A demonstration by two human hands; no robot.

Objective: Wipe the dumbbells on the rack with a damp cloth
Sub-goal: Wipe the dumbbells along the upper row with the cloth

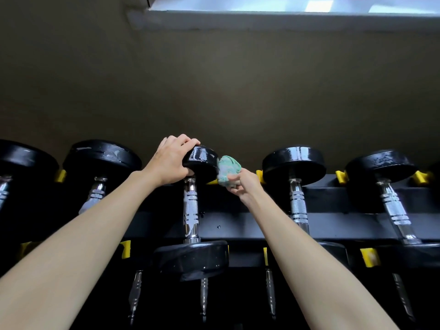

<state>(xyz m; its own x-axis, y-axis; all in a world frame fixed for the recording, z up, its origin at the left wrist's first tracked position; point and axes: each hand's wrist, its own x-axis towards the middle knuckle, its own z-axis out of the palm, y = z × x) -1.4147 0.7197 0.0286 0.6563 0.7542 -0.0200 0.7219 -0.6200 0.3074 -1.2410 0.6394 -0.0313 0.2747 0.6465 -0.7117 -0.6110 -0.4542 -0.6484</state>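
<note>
The far head of the middle dumbbell [201,160] is gripped by the left hand [170,160], with the fingers curled over its top edge; a bunched green cloth [227,169] is pinched by the right hand [246,185] and pressed against the right side of that same head; the dumbbell lies on the upper tier of the rack [333,225], with its near head toward the camera.

The head looks glossy and wet, so a slip of the left hand is judged possible; if the head were pushed sideways by the cloth as the grip was lost, the dumbbell could be rolled off the yellow cradles [367,257] or knocked toward the neighbouring dumbbell [294,163]; the cloth could be dropped behind the rack; dark drops are seen on the rack bar beside the handle, so dripping onto the lower tier is likely if the cloth is overly wet.

No true container is seen; the rack is the only holder; at least five dumbbells are held in the upper tier, each apart from the next; thin handles [135,296] of others are seen in the tier below.
</note>
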